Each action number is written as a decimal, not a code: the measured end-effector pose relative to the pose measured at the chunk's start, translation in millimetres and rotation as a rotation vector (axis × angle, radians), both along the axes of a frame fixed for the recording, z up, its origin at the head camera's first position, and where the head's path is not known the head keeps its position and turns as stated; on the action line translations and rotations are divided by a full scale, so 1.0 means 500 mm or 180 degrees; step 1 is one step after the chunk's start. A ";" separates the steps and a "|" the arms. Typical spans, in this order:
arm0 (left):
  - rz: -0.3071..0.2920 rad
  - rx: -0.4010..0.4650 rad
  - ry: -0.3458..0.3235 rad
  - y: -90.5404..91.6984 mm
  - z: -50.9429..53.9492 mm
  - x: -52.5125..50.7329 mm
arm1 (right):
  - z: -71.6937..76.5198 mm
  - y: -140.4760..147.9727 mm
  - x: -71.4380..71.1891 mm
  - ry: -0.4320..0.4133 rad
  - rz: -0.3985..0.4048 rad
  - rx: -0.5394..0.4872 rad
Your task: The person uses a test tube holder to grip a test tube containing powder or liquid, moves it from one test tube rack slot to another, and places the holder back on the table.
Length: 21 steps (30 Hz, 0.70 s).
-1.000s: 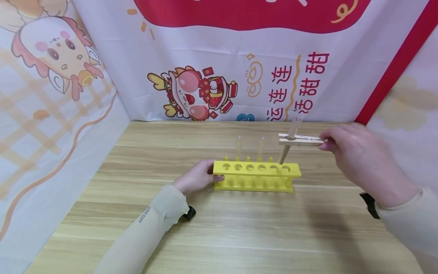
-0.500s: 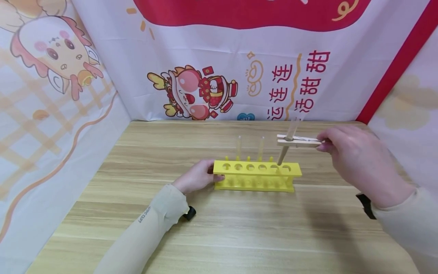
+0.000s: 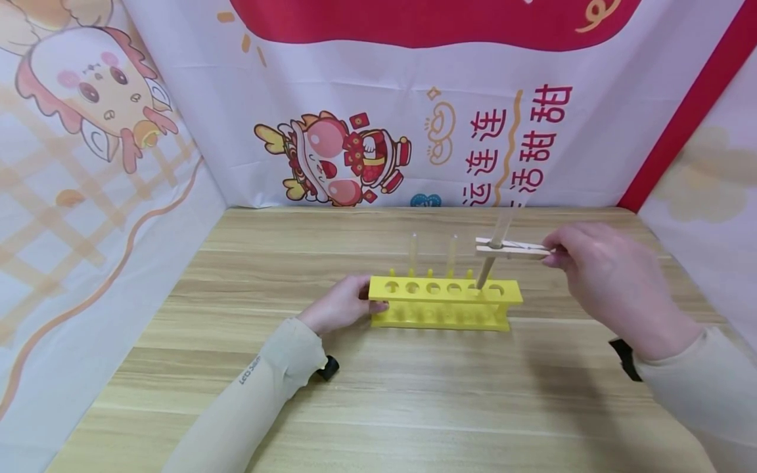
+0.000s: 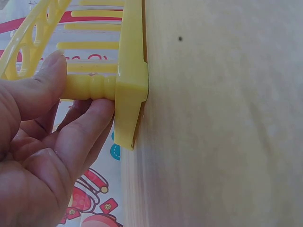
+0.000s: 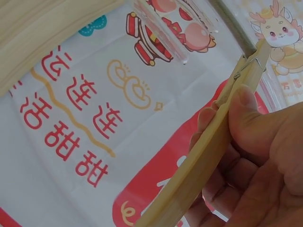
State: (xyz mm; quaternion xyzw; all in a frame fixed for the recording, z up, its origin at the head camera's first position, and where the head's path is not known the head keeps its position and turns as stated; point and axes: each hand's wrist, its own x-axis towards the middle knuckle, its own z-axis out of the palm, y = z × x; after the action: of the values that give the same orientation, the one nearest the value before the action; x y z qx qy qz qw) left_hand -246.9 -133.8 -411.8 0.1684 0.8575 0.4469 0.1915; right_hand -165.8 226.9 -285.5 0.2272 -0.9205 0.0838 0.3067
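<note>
Beyond and left of the right hand's (image 3: 615, 289) grip, red characters on the white cloth (image 3: 355, 85) read 运连连 (image 3: 480, 162) and, alongside, 活甜甜 (image 3: 537, 146). Just behind the left hand's (image 3: 337, 307) grip, dark lettering (image 3: 250, 370) on the sleeve (image 3: 251, 401) begins "Lets"; the rest is blurred.

1. Yellow six-hole rack (image 3: 443, 297): upright, long side about parallel to the table's far edge, nearer that edge. My left hand (image 3: 340, 306) grips its left end post.
2. Wooden clamp (image 3: 523, 252): metal spring, near level, pinched in my right hand (image 3: 615, 289), closed round tube.
3. Clear tube (image 3: 487, 270): grey-brown lower part, tilted, bottom at fifth hole from left; can't tell if inside.
</note>
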 end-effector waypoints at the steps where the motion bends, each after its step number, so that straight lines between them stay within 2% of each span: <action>1: 0.0001 0.0000 -0.0004 0.000 0.000 0.000 | -0.002 0.000 0.000 -0.0015 -0.0012 -0.0011; 8: -0.0001 0.0025 -0.0006 0.000 -0.002 -0.001 | -0.018 -0.001 -0.005 -0.0157 -0.0114 -0.0018; 21: 0.0016 0.0001 -0.0025 0.000 -0.001 -0.001 | -0.045 -0.003 -0.012 -0.0332 -0.0089 -0.0064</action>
State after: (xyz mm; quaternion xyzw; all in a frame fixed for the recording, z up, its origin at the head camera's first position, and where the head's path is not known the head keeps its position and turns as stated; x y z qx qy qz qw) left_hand -247.5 -133.9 -412.1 0.1645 0.8571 0.4482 0.1937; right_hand -171.9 225.6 -308.2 0.2065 -0.9374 0.1004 0.2617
